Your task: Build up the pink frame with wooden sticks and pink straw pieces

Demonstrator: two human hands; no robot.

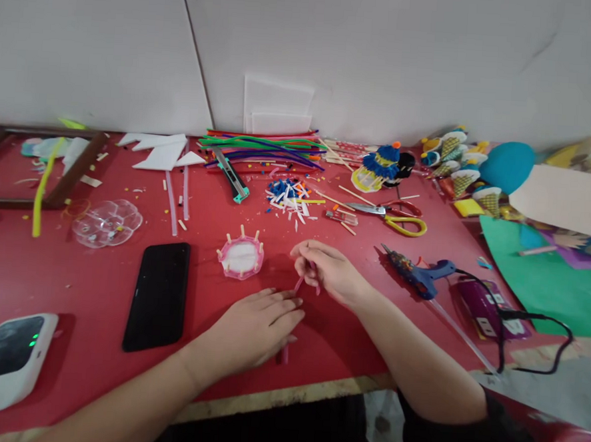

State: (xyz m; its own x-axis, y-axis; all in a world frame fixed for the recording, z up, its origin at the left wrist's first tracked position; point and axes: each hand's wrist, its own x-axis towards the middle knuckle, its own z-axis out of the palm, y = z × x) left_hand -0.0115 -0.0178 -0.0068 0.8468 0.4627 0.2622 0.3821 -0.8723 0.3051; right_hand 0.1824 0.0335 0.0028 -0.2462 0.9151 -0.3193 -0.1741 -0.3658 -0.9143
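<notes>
Two hands [261,329] [331,274], left flatter, touch a pink strip [299,286].

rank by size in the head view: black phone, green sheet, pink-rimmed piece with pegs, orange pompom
Largest to smallest as they look:
1. green sheet, partly covered
2. black phone
3. pink-rimmed piece with pegs
4. orange pompom

The phone lies nearer the camera than the pegged piece, which enlarges it somewhat.
</notes>
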